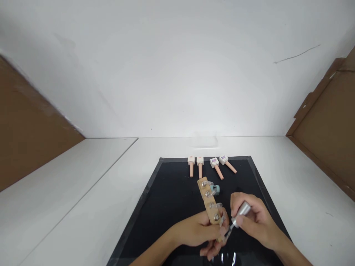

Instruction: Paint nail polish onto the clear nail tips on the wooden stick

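Note:
My left hand (201,232) is closed on the near end of a wooden nail-tip holder (208,201), a strip with several clear nail tips on metal studs along it. My right hand (252,218) pinches a silver-capped polish brush (240,213), its dark tip touching the nearest nail tip (223,227). A small teal polish bottle (215,189) sits beside the far part of the strip. Both hands hover over a black mat (166,207).
Several pink-handled polish bottles (210,166) with white caps lie in a row along the mat's far edge. The mat rests on a white table (83,192). Brown cardboard panels (324,133) stand at the left and right; a white wall is behind.

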`<state>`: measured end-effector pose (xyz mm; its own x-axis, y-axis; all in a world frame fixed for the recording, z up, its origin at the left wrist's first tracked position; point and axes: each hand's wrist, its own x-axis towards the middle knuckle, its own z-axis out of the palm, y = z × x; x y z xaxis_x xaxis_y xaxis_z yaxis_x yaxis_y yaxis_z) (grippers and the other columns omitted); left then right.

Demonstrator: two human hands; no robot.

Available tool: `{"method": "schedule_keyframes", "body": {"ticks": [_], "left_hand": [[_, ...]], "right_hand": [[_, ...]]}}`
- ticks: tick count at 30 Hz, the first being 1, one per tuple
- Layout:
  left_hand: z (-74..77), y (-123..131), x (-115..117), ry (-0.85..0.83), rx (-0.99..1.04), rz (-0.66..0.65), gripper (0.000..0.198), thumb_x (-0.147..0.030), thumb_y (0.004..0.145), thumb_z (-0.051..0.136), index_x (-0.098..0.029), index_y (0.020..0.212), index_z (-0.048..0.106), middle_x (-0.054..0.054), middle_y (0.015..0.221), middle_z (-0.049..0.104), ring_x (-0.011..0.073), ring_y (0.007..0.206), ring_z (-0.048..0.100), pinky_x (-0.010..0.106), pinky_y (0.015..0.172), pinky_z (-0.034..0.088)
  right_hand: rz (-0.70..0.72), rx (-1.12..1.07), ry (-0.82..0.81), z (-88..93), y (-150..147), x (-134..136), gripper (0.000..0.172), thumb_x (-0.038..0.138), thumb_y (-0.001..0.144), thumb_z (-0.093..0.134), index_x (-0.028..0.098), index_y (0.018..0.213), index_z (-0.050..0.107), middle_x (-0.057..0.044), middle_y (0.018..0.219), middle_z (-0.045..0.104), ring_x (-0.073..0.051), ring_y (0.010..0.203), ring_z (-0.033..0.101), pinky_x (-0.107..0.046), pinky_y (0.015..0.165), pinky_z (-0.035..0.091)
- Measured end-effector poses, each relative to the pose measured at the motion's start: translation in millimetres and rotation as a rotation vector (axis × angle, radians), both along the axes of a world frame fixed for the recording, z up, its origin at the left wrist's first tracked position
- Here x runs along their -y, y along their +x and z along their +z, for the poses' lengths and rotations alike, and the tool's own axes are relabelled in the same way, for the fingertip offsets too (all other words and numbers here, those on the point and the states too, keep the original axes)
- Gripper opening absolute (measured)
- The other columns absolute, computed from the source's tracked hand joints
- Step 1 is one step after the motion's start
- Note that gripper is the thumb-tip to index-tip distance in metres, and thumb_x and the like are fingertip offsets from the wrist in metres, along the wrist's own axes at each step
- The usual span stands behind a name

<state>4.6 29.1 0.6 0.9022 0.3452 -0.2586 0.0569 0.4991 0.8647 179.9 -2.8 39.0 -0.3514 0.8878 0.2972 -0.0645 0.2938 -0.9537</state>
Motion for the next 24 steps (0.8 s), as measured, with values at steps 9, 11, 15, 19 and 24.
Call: {"method": "schedule_keyframes", "body": {"ticks": [9,11,15,19,24], "left_hand": [[2.2,1.2,-0.2,0.027,0.002,-0.009,0.056,-0.066,0.063,0.065,-0.018,0.076,0.040,-0.009,0.050,0.050,0.0028,0.031,0.043,0.012,0.028,0.030],[2.8,1.4,0.1,0.026,0.001,-0.001,0.056,-0.066,0.063,0.065,-0.018,0.077,0.040,-0.009,0.051,0.051,0.0027,0.031,0.044,0.012,0.028,0.030],[2.5,1.0,0.6,0.009,0.015,0.012,0.054,-0.063,0.064,0.067,-0.019,0.078,0.038,-0.009,0.053,0.052,0.0030,0.032,0.045,0.012,0.028,0.030],[1.1,0.1,0.8,0.000,0.035,0.004,0.054,-0.062,0.064,0.067,-0.019,0.077,0.038,-0.010,0.053,0.051,0.0025,0.031,0.044,0.012,0.027,0.030],[-1.5,-0.2,1.5,-0.019,0.075,0.016,0.051,-0.059,0.066,0.068,-0.019,0.078,0.037,-0.010,0.054,0.052,0.0029,0.031,0.045,0.012,0.026,0.030]], "right_hand": [[0.011,0.026,-0.039,0.3,-0.6,-0.7,0.034,0.049,0.084,0.056,0.019,0.070,0.055,0.002,0.061,0.048,-0.012,0.053,0.044,-0.023,0.051,0.033],[0.026,0.038,-0.049,-0.1,-0.6,-0.4,0.034,0.049,0.084,0.056,0.018,0.070,0.055,0.002,0.061,0.049,-0.012,0.053,0.045,-0.024,0.051,0.034],[-0.045,0.038,-0.089,-1.2,0.2,-0.8,0.036,0.050,0.084,0.057,0.018,0.067,0.054,0.003,0.058,0.046,-0.011,0.052,0.040,-0.023,0.050,0.032],[-0.059,0.017,-0.075,-1.9,0.8,-2.0,0.036,0.050,0.082,0.058,0.018,0.067,0.054,0.003,0.059,0.044,-0.011,0.053,0.039,-0.023,0.050,0.032],[-0.110,0.109,-0.096,1.6,0.1,-2.2,0.032,0.044,0.083,0.058,0.018,0.065,0.052,0.003,0.058,0.044,-0.011,0.052,0.038,-0.023,0.049,0.032]]}}
